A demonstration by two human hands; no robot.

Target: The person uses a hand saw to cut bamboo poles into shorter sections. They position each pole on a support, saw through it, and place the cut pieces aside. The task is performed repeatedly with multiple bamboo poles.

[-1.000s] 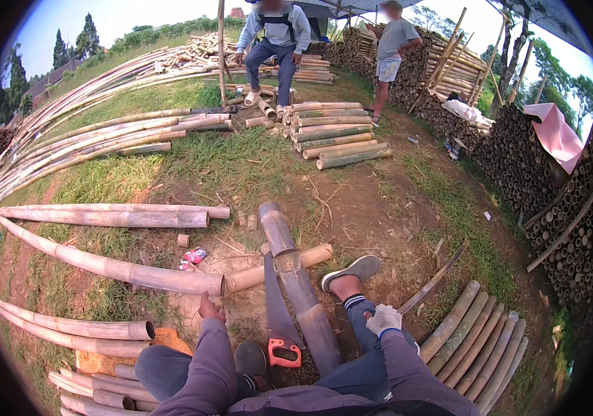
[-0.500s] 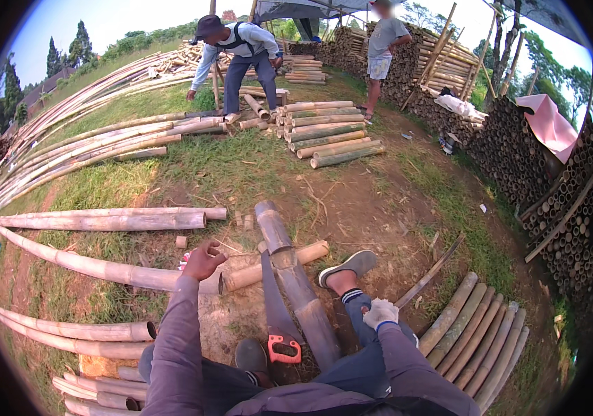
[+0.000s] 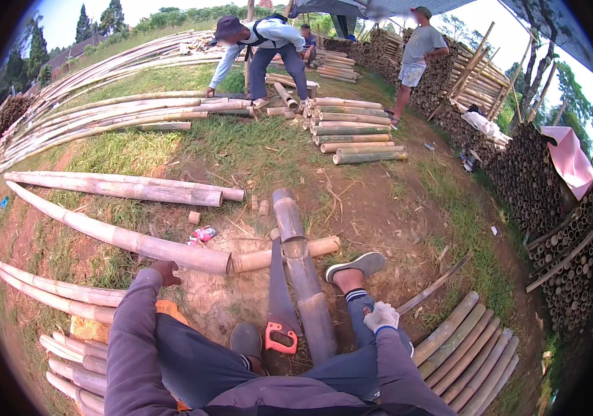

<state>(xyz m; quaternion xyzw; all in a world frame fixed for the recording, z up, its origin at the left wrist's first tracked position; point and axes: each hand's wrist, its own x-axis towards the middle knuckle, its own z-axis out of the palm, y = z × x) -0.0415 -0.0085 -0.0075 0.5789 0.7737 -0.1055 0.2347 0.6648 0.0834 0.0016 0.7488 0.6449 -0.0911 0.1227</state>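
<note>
My left hand (image 3: 165,272) is bare and empty, its fingers loosely apart, beside the cut end of a long bamboo pole (image 3: 172,251). My right hand (image 3: 382,317), in a pale glove, is closed at my right knee; a small brown end shows at its left side, but what it grips is mostly hidden. Between my feet a dark, thick bamboo piece (image 3: 314,305) with a gap in its upper wall rests across a paler bamboo pole (image 3: 324,246). A handsaw (image 3: 281,295) with an orange handle leans along its left side, touched by neither hand.
Cut bamboo lengths (image 3: 459,350) lie at my right, near a narrow strip (image 3: 435,284). More poles (image 3: 54,284) lie left. A red-white packet (image 3: 203,236) sits on the dirt. Ahead, a co-worker (image 3: 269,48) bends over poles; another person (image 3: 418,59) stands near bamboo stacks.
My left hand has drawn back toward me and to the left, away from the bamboo pole's end. The view has shifted. The handsaw stays by the dark bamboo piece; the right hand remains at the knee.
</note>
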